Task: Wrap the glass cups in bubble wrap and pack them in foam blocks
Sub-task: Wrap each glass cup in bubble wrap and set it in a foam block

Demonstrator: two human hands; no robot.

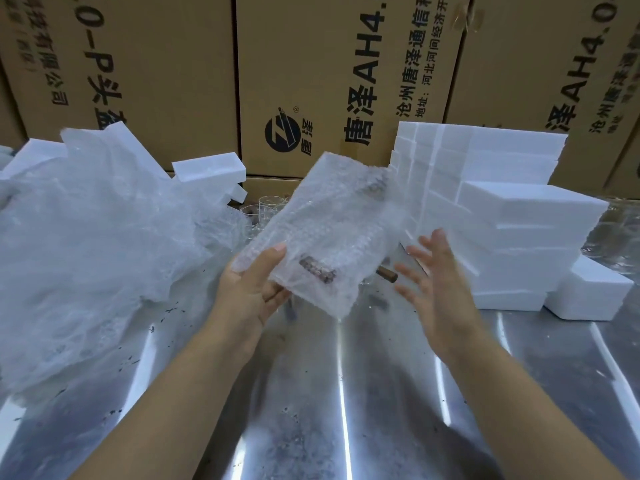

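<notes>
My left hand [254, 284] pinches the lower left corner of a clear bubble wrap sheet [332, 230] and holds it up, tilted, above the metal table [311, 393]. My right hand [433, 282] hovers just right of the sheet with its fingers spread, touching nothing. Several glass cups [265, 207] stand behind the sheet near the boxes, partly hidden by it. White foam blocks [502, 220] are stacked at the right. A brown handle [388, 273] shows under the sheet's right edge.
A big heap of bubble wrap and plastic [97, 244] covers the left of the table, with more foam pieces [207, 171] behind it. Cardboard boxes [329, 81] wall off the back. More glassware [620, 233] sits at the far right.
</notes>
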